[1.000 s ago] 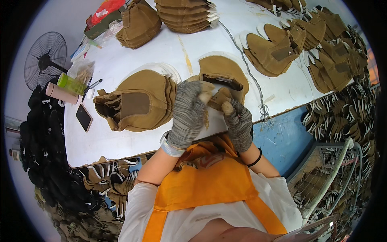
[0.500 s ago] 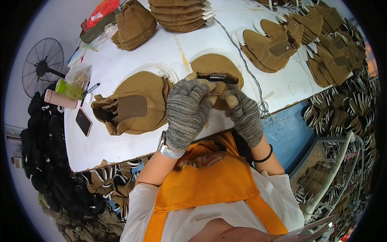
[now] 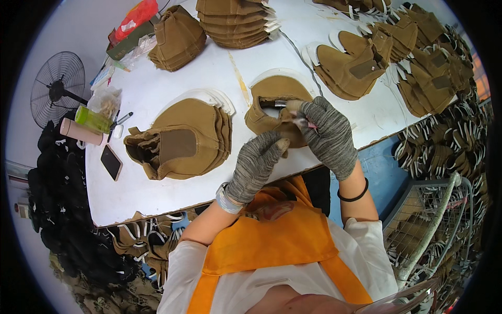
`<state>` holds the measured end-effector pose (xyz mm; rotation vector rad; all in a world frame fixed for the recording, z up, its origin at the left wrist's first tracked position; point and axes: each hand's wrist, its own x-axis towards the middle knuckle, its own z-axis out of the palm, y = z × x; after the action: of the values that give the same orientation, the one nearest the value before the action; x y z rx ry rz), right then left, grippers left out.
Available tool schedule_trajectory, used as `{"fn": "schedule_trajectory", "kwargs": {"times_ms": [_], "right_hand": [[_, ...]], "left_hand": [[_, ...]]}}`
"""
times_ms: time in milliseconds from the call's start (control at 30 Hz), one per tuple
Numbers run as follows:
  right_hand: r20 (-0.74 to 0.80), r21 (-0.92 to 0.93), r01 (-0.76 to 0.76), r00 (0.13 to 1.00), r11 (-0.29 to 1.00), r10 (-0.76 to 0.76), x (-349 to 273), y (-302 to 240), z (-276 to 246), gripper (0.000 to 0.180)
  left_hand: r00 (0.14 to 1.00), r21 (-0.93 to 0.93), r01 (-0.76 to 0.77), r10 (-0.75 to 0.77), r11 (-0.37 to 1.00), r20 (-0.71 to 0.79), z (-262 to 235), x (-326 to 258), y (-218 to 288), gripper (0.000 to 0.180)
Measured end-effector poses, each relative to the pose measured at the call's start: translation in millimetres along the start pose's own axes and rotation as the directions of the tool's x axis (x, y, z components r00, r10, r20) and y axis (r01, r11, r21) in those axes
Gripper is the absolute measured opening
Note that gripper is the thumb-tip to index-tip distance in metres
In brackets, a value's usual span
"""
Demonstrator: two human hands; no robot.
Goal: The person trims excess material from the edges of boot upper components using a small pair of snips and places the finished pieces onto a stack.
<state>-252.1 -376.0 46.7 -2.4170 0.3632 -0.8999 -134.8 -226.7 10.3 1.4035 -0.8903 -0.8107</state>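
Note:
A tan shoe upper (image 3: 274, 91) with a white sole edge lies on the white table (image 3: 157, 201) in front of me. My right hand (image 3: 330, 137), in a grey knit glove, pinches the upper's near right edge. A small pinkish tool (image 3: 309, 124) shows between its fingers. My left hand (image 3: 256, 165), gloved the same way, sits curled at the upper's near edge with its thumb against the material. To the left lies a stack of tan uppers (image 3: 183, 138) with dark elastic panels.
More tan uppers are stacked at the back (image 3: 238, 21) and right (image 3: 361, 65) of the table. A phone (image 3: 111, 162), a green bottle (image 3: 93, 119) and a pink tube (image 3: 81, 132) lie near the left edge by a fan (image 3: 57, 89). A wire basket (image 3: 434, 220) stands at right.
My left hand has drawn back from on top of the upper to its near edge. My right hand has shifted up onto the upper's right edge.

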Motion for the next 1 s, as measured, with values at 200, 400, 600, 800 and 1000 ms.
{"fn": "schedule_trajectory", "kwargs": {"times_ms": [200,400,600,800,1000], "right_hand": [[0.111,0.391,-0.223,0.975,0.893,0.194,-26.6,15.0,26.2,0.019],[-0.060,0.064,-0.019,0.998,0.998,0.023,-51.4,23.4,37.7,0.018],[0.089,0.345,-0.276,0.961,0.897,0.261,-29.3,-18.4,2.3,0.027],[0.073,0.130,-0.218,0.975,0.967,0.210,-24.8,-17.2,5.4,0.029],[-0.009,-0.033,-0.059,0.998,0.998,0.058,-23.7,-12.1,18.0,0.025]], "left_hand": [[0.963,-0.342,0.264,-0.266,0.902,0.041,-5.7,3.4,-20.9,0.036],[0.982,-0.241,0.070,-0.109,0.968,-0.155,13.9,1.6,-9.5,0.028],[0.925,0.380,-0.175,0.284,0.908,-0.253,12.6,3.3,-21.8,0.018],[0.928,0.454,-0.234,0.336,0.860,-0.159,5.9,6.5,-17.6,0.016],[0.892,0.458,-0.349,0.439,0.818,-0.104,1.2,7.1,-18.1,0.015]]}}
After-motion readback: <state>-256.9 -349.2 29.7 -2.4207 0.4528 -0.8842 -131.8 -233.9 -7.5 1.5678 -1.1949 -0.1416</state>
